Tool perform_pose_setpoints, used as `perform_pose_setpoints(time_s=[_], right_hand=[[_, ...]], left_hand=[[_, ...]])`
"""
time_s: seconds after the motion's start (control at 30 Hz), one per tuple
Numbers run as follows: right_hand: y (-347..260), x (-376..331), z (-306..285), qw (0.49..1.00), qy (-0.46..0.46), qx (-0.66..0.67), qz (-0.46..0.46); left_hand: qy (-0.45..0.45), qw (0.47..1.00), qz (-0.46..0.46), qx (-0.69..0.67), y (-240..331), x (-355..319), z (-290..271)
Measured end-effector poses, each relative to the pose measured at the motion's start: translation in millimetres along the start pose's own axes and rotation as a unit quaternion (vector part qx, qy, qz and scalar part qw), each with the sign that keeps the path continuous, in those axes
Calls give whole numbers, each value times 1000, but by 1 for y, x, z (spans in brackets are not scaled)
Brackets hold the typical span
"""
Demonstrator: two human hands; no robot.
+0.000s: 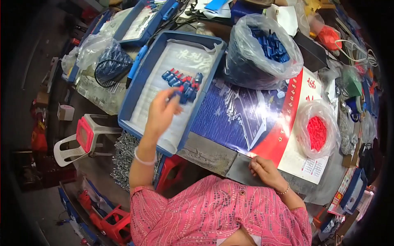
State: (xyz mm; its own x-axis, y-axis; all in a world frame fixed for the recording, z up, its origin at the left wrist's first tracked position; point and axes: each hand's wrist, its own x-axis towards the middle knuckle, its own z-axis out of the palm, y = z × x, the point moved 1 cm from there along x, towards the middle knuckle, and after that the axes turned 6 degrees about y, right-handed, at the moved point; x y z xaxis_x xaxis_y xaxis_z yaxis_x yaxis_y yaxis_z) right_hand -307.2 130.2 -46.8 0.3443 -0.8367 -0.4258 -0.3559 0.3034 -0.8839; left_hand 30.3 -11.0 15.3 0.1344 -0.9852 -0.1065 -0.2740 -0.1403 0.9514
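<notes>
My left hand (159, 115) is over the blue tray (125, 117). Its fingers are bent around a small blue part with a red tip (176, 94), partly blurred. Just beyond the fingertips, several similar blue parts with red ends (188, 88) lie grouped on the tray's white liner (164, 61). Near the table's front edge, my right hand (266, 171) is curled with thumb and forefinger together, above a grey metal plate (242, 170). Whatever it may hold is hidden.
A clear bag of blue parts (269, 47) stands right of the tray. Farther right is a bag of small red pieces (317, 133). Small silvery pins (232, 102) lie on the printed blue sheet (213, 117). A white chair (96, 127) stands left of the table.
</notes>
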Motion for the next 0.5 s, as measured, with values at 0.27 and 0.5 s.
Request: perform_pose_setpoints(time_s=[0.27, 0.5], right_hand=[[-29, -5, -5, 982, -4, -136, -132], [-83, -2, -65, 966, 109, -157, -173]], left_hand=[[52, 936, 171, 302, -33, 82, 5], [119, 910, 294, 266, 8, 22, -2]])
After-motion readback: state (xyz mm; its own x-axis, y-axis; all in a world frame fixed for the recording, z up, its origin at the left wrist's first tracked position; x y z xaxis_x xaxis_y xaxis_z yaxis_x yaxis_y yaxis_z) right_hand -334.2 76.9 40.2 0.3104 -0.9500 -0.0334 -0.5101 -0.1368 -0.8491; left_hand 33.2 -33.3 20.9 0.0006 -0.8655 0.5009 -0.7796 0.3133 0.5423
